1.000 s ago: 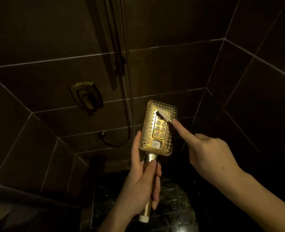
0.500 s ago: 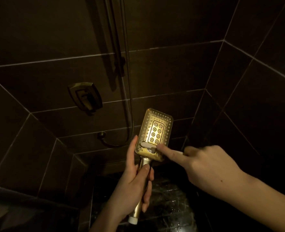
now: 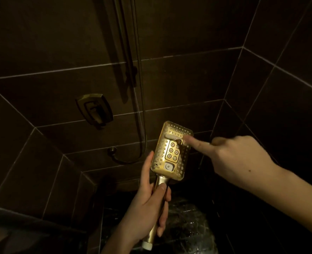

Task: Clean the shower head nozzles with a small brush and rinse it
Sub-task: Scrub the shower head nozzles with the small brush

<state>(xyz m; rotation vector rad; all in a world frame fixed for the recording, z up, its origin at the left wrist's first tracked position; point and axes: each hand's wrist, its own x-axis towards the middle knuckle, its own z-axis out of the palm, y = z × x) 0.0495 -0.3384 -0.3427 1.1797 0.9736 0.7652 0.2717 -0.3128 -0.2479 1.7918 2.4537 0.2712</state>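
In a dim, dark-tiled shower stall, a wall valve (image 3: 94, 110) sits at left beside the hanging hose (image 3: 140, 114). The left hand (image 3: 147, 204) wraps its fingers round the handle of the gold shower head (image 3: 171, 153), held upright at centre with the nozzle face toward the camera. The right hand (image 3: 239, 162) pinches a small brush (image 3: 170, 137), forefinger stretched along it, the pale head pressed on the upper nozzle rows. Short, firm strokes row by row, with a steady handle, would likely serve best
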